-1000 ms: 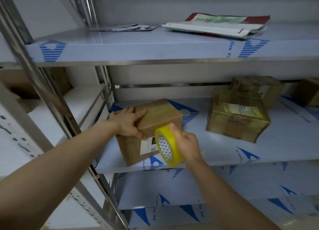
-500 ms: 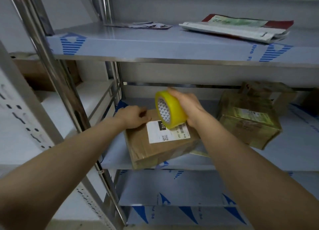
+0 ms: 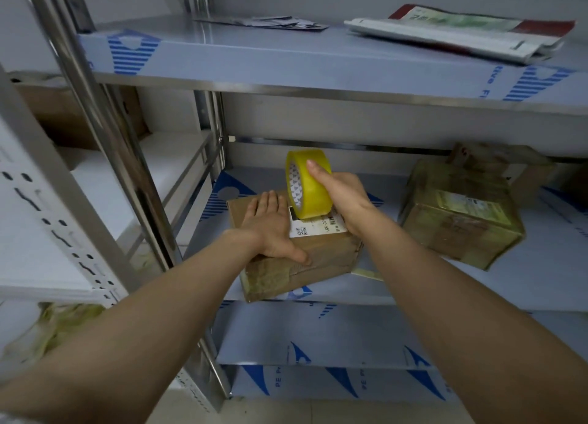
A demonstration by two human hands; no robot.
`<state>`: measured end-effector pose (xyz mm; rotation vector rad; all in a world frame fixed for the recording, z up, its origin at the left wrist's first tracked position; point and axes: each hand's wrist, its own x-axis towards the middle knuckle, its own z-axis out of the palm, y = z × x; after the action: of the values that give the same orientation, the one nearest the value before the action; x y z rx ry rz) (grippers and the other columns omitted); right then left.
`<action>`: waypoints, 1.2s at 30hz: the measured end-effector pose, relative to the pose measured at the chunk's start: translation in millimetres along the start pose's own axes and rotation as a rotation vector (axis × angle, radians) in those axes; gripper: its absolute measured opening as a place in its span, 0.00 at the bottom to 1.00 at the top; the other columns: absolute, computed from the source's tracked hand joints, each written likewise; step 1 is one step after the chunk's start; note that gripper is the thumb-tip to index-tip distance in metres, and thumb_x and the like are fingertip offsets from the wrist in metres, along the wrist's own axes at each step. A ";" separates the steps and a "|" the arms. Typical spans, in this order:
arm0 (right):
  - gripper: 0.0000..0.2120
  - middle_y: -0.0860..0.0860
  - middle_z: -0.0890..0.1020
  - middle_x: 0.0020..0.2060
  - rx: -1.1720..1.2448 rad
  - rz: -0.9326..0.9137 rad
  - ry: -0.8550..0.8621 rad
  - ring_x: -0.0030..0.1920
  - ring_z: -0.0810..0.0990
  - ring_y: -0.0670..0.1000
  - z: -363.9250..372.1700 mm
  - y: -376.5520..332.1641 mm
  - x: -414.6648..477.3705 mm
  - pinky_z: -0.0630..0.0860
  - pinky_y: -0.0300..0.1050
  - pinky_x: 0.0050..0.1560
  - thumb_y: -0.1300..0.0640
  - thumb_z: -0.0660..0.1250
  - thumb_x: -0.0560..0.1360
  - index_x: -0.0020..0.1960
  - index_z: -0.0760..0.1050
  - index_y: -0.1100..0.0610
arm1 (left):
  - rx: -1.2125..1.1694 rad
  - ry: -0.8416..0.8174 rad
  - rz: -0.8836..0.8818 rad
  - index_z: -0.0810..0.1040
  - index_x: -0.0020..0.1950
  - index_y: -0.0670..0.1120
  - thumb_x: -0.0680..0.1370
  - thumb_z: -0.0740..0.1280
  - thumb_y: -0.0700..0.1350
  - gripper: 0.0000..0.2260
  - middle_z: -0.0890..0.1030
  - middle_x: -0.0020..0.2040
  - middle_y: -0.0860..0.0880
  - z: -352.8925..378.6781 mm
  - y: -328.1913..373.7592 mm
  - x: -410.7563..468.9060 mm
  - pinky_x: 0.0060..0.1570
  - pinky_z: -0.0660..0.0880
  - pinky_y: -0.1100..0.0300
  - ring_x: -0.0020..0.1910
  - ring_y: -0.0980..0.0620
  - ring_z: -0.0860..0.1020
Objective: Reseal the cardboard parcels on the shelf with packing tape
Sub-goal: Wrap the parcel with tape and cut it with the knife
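My left hand (image 3: 269, 224) lies flat with straight fingers on the cardboard parcel (image 3: 294, 248) at the front of the middle shelf (image 3: 525, 283) — my right hand (image 3: 339, 189) grips the yellow tape roll (image 3: 307, 184) just above its white label (image 3: 318, 226), a taped parcel (image 3: 461, 220) lying to the right.

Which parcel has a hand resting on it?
The brown parcel at front left, with the white label: the left hand lies flat on it. The wrapped parcel and the box behind it are untouched.
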<state>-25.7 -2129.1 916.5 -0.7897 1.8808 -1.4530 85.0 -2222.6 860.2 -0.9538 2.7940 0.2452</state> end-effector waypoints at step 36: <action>0.13 0.52 0.82 0.33 0.128 0.093 0.209 0.38 0.81 0.51 -15.3 91.1 -106.5 0.77 0.45 0.44 0.50 0.68 0.76 0.34 0.79 0.53 | 0.017 -0.098 0.007 0.38 0.77 0.41 0.60 0.66 0.75 0.62 0.39 0.78 0.42 -9.8 0.5 0.2 0.75 0.41 0.46 0.76 0.43 0.38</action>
<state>21.5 -2018.2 843.2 -0.4994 1.9249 -1.6304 83.5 -2224.3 869.7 -0.9029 2.7067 0.2610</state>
